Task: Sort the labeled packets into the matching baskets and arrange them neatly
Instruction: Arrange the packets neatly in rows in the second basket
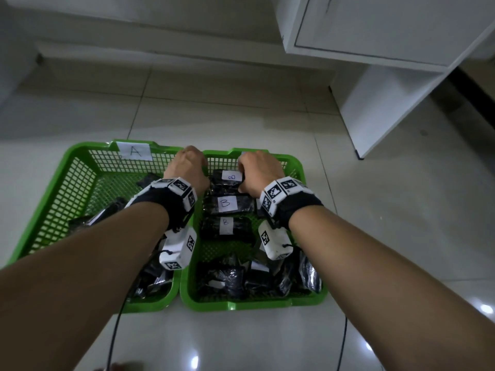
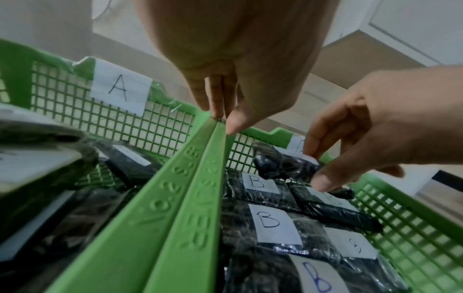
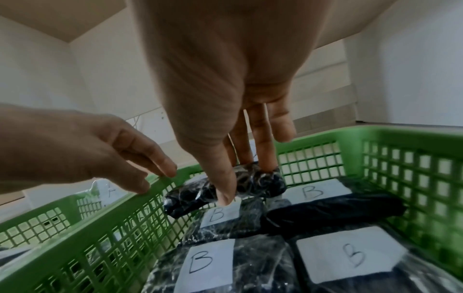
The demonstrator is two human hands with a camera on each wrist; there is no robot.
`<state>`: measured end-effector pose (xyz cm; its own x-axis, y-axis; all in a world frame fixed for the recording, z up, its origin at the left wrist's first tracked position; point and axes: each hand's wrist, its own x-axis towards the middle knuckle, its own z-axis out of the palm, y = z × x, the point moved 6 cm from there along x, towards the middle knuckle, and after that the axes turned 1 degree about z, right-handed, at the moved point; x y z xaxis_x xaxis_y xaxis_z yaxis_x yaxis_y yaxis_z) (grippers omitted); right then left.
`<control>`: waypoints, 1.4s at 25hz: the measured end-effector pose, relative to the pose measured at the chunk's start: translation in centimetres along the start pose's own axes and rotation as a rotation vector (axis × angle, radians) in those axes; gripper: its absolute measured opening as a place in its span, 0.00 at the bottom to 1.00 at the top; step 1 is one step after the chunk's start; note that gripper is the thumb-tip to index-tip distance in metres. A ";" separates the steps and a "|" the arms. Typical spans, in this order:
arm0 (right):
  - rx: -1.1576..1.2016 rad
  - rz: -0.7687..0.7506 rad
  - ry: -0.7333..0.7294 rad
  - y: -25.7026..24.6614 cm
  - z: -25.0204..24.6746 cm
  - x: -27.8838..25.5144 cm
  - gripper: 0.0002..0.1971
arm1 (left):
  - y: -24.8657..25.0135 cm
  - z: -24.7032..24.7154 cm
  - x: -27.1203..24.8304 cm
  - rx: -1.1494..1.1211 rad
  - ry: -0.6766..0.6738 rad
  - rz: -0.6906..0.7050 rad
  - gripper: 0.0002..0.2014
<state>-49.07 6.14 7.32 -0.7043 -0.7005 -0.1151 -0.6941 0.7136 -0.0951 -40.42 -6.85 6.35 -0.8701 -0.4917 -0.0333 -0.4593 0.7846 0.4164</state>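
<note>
Two green mesh baskets sit side by side on the floor: basket A (image 1: 80, 152) on the left with a paper "A" label (image 1: 135, 151), and basket B (image 1: 241, 305) on the right. My right hand (image 1: 257, 172) pinches a black packet labelled B (image 1: 227, 179) between thumb and fingers at the far end of basket B; the packet (image 3: 190, 198) is tilted above the others. My left hand (image 1: 187, 164) rests its fingertips (image 2: 220, 113) on the rims where the baskets meet and holds nothing. Two more B packets (image 1: 227, 204) lie flat in a row behind it.
A loose heap of black packets (image 1: 254, 277) fills the near end of basket B, and others (image 1: 150, 279) lie in basket A. A white cabinet (image 1: 388, 103) stands at the back right. Cables (image 1: 115, 330) trail over the tiled floor near me.
</note>
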 end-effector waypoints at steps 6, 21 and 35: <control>-0.008 -0.045 -0.026 -2.5 2.2 2.3 0.10 | -1.6 0.0 0.5 -0.038 0.016 0.049 0.12; 0.161 0.172 -0.417 4.8 -1.4 -4.4 0.10 | 7.3 4.2 -4.0 0.012 -0.413 0.380 0.05; -0.049 0.194 -0.490 8.9 -0.3 -11.3 0.24 | 12.3 10.5 -7.2 0.207 -0.675 0.375 0.32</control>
<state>-47.30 20.43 8.03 -0.6764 -0.4593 -0.5758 -0.5724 0.8198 0.0184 -41.68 10.36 2.14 -0.8632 0.1013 -0.4947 -0.0810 0.9392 0.3337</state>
